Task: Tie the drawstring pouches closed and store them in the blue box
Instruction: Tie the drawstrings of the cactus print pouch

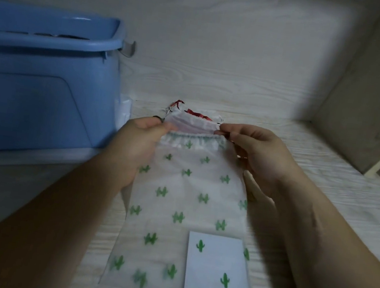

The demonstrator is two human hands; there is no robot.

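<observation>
From my end I see the cactus pouch (184, 205) lying flat on the pale wood-grain table (328, 182), its bottom edge nearest the camera and its gathered mouth pointing away. It is thin, translucent white fabric printed with green cacti, and a white card (216, 269) shows through it at the lower right corner.

The left hand (140, 142) has its fingers curled at the left end of the pouch's mouth, thumb and forefinger pinching the top hem. The right hand (256, 157) does the same at the right end, fingers bent and pinching the hem there. The hem runs lifted between the two hands, with the ruffled channel just below it. A small dark loop sits by the left thumb; I cannot tell whether it is the cord.

Just behind the mouth lies a second pouch (196, 114) with red print, mostly hidden by the raised hem.

The blue box (47, 92) stands on the table to the left, near the left hand but apart from it. Its top is open.
</observation>
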